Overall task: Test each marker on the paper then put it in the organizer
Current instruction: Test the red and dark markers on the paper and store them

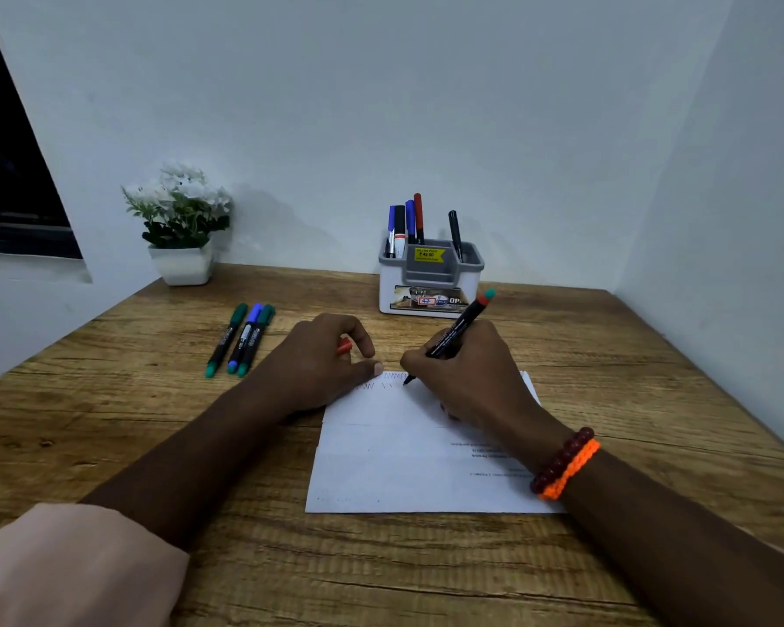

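— What are the hands doing?
— The right hand [467, 373] grips a black marker [453, 334], tip on the paper [403, 463] near its far edge. The left hand [322, 359] curls around a red cap [344, 345], thumb pinning the paper.
— And the rest?
— Three markers [241, 339] lie toward the desk's [155, 445] far left; the organizer [428, 282] stands at the far edge, holding five.

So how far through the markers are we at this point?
Done: five markers stand in the organizer, and scribbles already mark the paper. In hand: the right hand presses a marker tip to the sheet, while the left hand holds a red cap. Left: three capped markers lie on the table, apparently untested.
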